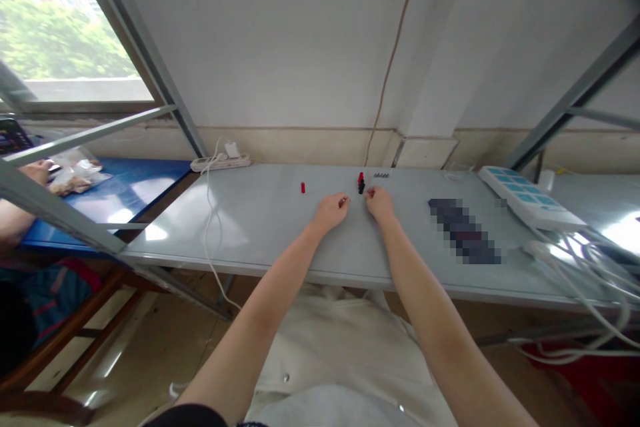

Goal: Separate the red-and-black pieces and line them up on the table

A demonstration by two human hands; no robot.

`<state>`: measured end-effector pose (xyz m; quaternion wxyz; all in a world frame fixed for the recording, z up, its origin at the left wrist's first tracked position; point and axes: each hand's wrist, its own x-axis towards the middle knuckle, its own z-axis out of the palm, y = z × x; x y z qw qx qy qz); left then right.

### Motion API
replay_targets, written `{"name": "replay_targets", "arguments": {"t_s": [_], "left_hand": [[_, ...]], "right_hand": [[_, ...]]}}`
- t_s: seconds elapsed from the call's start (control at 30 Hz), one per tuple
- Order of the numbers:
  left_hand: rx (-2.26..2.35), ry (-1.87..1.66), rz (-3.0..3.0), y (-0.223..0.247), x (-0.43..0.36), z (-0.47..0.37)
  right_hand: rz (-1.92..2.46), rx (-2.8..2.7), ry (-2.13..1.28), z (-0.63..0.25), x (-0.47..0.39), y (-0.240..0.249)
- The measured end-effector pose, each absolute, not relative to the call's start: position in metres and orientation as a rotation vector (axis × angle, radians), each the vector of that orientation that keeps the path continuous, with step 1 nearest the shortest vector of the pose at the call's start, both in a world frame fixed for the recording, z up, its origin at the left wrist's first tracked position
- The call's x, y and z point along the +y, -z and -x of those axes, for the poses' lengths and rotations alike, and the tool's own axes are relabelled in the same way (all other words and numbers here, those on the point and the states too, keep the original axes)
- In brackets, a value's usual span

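My left hand [332, 211] is closed above the grey table, its fingertips pinching a small dark piece [343, 201] too tiny to identify. Close by on its right, my right hand [381, 203] is also closed, with a small dark reddish piece [371, 193] at its fingertips. Just beyond the hands, small red pieces [361, 177] and black pieces [361, 188] stand clustered together. Behind my right hand lies a short row of small dark parts [381, 175]. A single red cylinder [303, 187] stands upright on the table, left of the cluster.
On the grey table [260, 213], a white power strip [223, 162] with a trailing cable lies at back left. A pixelated dark object [465, 230] is on the right, near a large white multi-socket block [530, 197] and cables. Another person's hand [37, 172] shows at far left.
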<state>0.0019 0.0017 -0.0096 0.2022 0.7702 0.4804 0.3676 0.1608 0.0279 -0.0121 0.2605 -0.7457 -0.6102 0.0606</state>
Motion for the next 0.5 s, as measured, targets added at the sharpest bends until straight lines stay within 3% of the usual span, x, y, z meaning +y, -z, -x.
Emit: {"name": "replay_targets", "arguments": {"t_s": [0.23, 0.5], "left_hand": [[1.324, -1.073, -2.142, 0.006, 0.0, -0.002], [1.343, -1.583, -1.616, -0.007, -0.004, 0.005]], "right_hand": [[2.051, -1.634, -0.151, -0.165, 0.028, 0.01], [2.045, -1.644, -0.083, -0.165, 0.026, 0.011]]}}
